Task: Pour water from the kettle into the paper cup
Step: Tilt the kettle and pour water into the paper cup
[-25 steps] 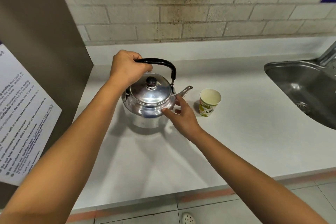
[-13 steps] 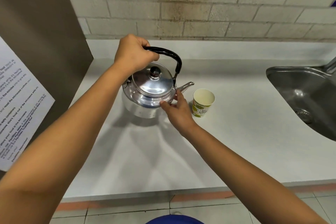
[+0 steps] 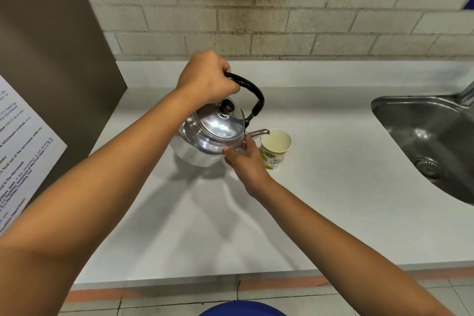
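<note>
- Our left hand (image 3: 206, 79) is wrapped tight around the black handle (image 3: 252, 90) of the kettle (image 3: 213, 136), fingers curled fully closed, and it carries the kettle's weight with the body tipped toward the right.
- Our right hand (image 3: 247, 161) is loosely spread, not gripping anything; its fingertips (image 3: 245, 146) rest against the kettle's lower side just under the base of the spout (image 3: 259, 132), steadying it.
- The bench (image 3: 320, 187) is a wide pale surface; the kettle seems to hang just above it, left of the paper cup (image 3: 275, 149), which stands upright on it, well apart from the sink (image 3: 433, 143).
- The spout tip sits right at the near rim of the cup. We cannot tell whether water is running yet.
- What could go wrong, largest first: the kettle is heavy and held by one hand, so a quick tilt could send a surge that overshoots the cup.
- The lid (image 3: 220, 120) is held by nothing, and a steep tip may let it slide off.
- The light cup could topple if the spout or our right hand nudges it.
- If the metal is hot, our bare fingertips on it may flinch and jerk the pour.
</note>
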`<state>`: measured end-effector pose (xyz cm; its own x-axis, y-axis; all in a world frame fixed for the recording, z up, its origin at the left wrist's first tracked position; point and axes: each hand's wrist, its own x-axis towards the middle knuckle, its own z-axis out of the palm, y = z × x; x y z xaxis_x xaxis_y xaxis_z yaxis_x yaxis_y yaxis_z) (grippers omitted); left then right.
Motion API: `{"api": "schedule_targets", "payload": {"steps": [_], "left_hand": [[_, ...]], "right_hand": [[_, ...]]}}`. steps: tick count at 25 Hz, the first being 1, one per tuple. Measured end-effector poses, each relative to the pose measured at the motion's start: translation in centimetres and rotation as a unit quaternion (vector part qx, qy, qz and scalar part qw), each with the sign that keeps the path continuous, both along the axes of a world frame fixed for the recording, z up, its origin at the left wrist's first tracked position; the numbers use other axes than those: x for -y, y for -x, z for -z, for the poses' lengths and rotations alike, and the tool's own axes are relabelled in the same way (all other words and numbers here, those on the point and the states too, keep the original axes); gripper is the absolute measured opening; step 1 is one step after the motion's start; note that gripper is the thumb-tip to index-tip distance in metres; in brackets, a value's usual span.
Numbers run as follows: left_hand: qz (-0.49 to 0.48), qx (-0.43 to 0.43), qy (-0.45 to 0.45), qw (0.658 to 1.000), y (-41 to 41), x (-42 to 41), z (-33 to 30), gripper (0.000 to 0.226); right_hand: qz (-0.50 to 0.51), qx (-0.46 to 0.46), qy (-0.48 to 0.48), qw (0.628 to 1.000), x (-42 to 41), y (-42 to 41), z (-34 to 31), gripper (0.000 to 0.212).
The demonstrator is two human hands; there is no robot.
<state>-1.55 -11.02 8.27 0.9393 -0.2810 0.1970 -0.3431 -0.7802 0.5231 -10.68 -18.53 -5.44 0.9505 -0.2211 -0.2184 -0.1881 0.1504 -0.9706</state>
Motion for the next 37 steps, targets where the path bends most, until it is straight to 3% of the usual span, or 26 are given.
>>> {"api": "schedule_targets", "payload": {"steps": [9, 15, 18, 37], "left_hand": [[0.021, 0.042, -0.065, 0.997, 0.0, 2.2, -0.7, 0.028], [0.041, 0.068, -0.102, 0.992, 0.2, 3.0, -0.7, 0.005], [0.049, 0.078, -0.118, 0.989, 0.2, 3.3, -0.9, 0.008], [0.067, 0.092, -0.144, 0.983, -0.1, 3.4, -1.6, 0.01]], "right_hand": [[0.0, 0.017, -0.077, 0.997, 0.9, -0.5, 0.2, 0.051], [0.002, 0.017, -0.122, 0.992, 0.7, -0.7, 0.0, 0.05], [0.002, 0.019, -0.144, 0.989, 0.6, -0.7, -0.1, 0.051], [0.007, 0.029, -0.149, 0.988, 0.1, -1.7, -0.2, 0.048]]}}
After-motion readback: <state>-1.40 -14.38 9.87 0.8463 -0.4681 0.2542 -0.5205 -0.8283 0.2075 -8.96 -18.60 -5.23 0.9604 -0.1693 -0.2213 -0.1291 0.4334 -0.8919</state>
